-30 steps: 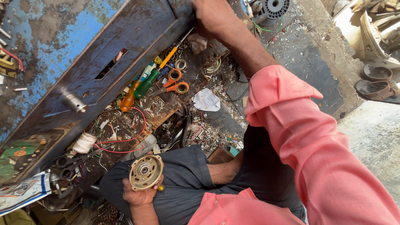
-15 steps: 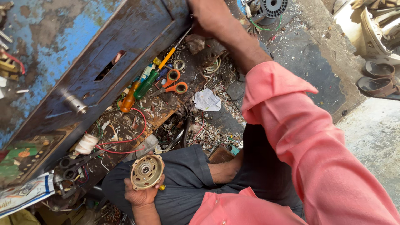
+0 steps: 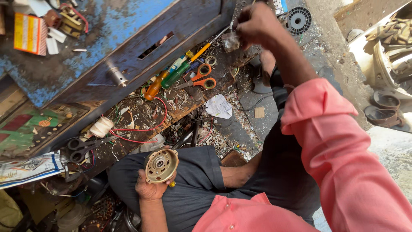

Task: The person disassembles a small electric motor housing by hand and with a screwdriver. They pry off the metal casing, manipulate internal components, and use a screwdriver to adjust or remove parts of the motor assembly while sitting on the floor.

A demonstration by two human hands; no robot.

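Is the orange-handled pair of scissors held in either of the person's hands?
No, the scissors lie on the cluttered board, apart from both hands.

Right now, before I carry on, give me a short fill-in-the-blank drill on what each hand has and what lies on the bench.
1. The left hand holds a round, tan metal motor cover over the ____ knee.
2. The scissors on the bench have ____ handles.
3. The right hand reaches up toward the ____ drawer front.
4. The spool of white thread lies beside a ____ wire.

Missing words: left; orange; blue; red
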